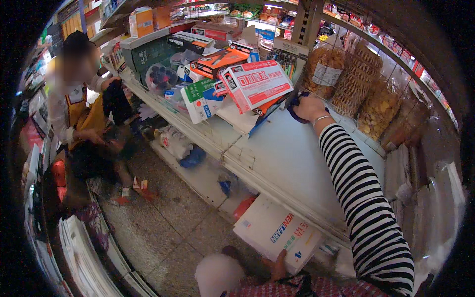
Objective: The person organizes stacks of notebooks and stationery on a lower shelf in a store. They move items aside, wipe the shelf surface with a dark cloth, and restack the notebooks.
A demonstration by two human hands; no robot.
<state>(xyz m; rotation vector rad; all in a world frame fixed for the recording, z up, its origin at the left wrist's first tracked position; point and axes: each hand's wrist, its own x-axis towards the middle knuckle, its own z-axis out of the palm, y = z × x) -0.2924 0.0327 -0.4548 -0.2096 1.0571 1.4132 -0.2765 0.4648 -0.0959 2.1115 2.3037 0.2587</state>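
My right hand (311, 107), below a black-and-white striped sleeve and a bracelet, presses a dark cloth (295, 111) onto the white metal shelf (282, 156). The cloth is bunched and partly hidden under the fingers. Just left of the hand lies a heap of stationery cartons, with a white-and-red marker ink box (259, 83) on top. An orange box (221, 59) and a green-and-white box (200, 100) rest in the same heap. Behind the hand, bags of dried goods (324, 68) stand along the wire back panel. My left hand is out of view.
Below me, a person in a plaid top (259, 289) holds a white printed pack (278, 234) beside the shelf edge. Another person (79, 92) in a yellow apron is at the left. Stacked papers (83, 256) line the lower left of the tiled aisle (167, 222).
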